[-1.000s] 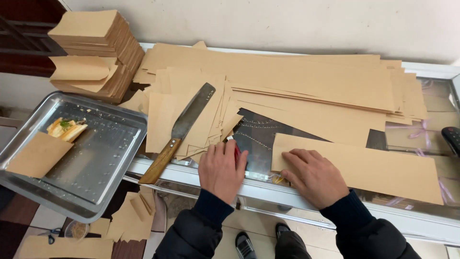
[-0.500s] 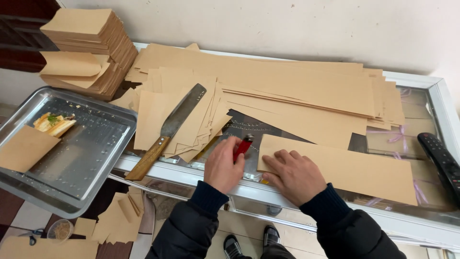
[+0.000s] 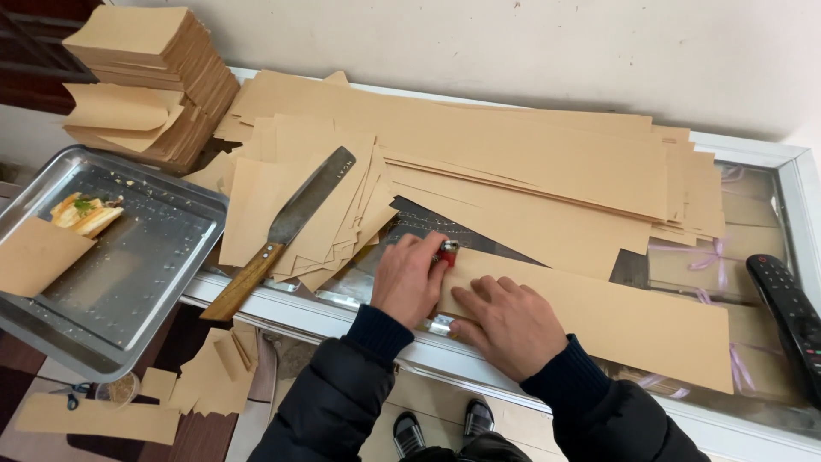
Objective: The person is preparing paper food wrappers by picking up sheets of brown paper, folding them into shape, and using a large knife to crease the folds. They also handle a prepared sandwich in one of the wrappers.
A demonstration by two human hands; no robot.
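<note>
Brown paper strip [image 3: 599, 321] lay flat along the front of the glass counter [image 3: 770, 257], both hands at its left end.

Her or his left hand [image 3: 410, 278] was curled around a small red cutter [image 3: 447, 251], gripping it with the tip at the strip's upper left corner. The right hand [image 3: 509, 323] held nothing; it lay palm down with fingers spread, pressing the strip onto the counter just beside the left hand. Behind the hands, long sheets of the same brown paper [image 3: 513, 162] were spread in a loose heap, and a broad knife with a wooden handle [image 3: 286, 229] rested on a fan of smaller cut pieces. Farther left sat a metal tray [image 3: 154, 265] holding a sandwich [image 3: 85, 214], with a tall stack of paper squares [image 3: 145, 77] behind it. A black remote control [image 3: 787, 321] lay at the far right edge.
</note>
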